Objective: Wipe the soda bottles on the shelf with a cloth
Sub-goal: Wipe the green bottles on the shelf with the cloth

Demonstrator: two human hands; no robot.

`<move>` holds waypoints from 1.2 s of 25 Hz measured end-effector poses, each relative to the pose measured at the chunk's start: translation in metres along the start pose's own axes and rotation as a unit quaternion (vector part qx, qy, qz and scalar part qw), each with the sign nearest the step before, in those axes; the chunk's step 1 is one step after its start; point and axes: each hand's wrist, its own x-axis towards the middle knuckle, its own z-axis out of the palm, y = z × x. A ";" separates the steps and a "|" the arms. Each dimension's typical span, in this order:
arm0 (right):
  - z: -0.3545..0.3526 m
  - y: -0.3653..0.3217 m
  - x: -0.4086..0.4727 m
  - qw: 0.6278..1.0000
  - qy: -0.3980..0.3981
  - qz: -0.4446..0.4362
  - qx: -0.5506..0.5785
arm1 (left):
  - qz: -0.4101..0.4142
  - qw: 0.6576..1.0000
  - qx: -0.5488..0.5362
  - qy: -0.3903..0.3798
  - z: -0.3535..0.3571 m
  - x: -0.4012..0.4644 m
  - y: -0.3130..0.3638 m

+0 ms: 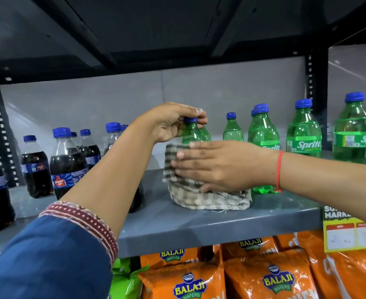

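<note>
Sprite bottle (194, 134) is being pinched at its cap by left hand (173, 121); right hand (218, 165), flat, pressing checked cloth (199, 195) around it. Hard rubbing is risking toppling neighbouring bottles.

Orange foil packets of Balaji Wafers (277, 279) crowd the tier below a grey metal rack, with a bright green snack packet (125, 277) wedged at their left. A yellow printed price tag (350, 231) with white, red-topped boxes hangs from the front edge at right. Black perforated steel uprights (313, 83) frame a pale grey back panel (113, 100), under the dark underside of the tier above (177, 29).
</note>
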 end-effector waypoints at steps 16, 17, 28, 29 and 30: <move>-0.009 -0.015 -0.022 0.992 -0.021 0.049 0.113 | 0.003 1.000 0.007 -0.001 0.003 -0.002 0.002; -0.011 -0.015 -0.026 0.990 -0.017 0.056 0.129 | 0.002 1.000 0.007 0.001 0.004 -0.002 0.002; -0.056 -0.020 -0.046 0.954 0.016 0.175 0.243 | 0.217 0.905 0.297 0.215 0.029 -0.042 0.007; -0.062 -0.020 -0.049 0.945 0.036 0.193 0.263 | 0.236 0.895 0.296 0.235 0.031 -0.056 0.004; -0.067 -0.021 -0.052 0.932 0.056 0.210 0.289 | 0.221 0.903 0.289 0.227 0.032 -0.070 -0.001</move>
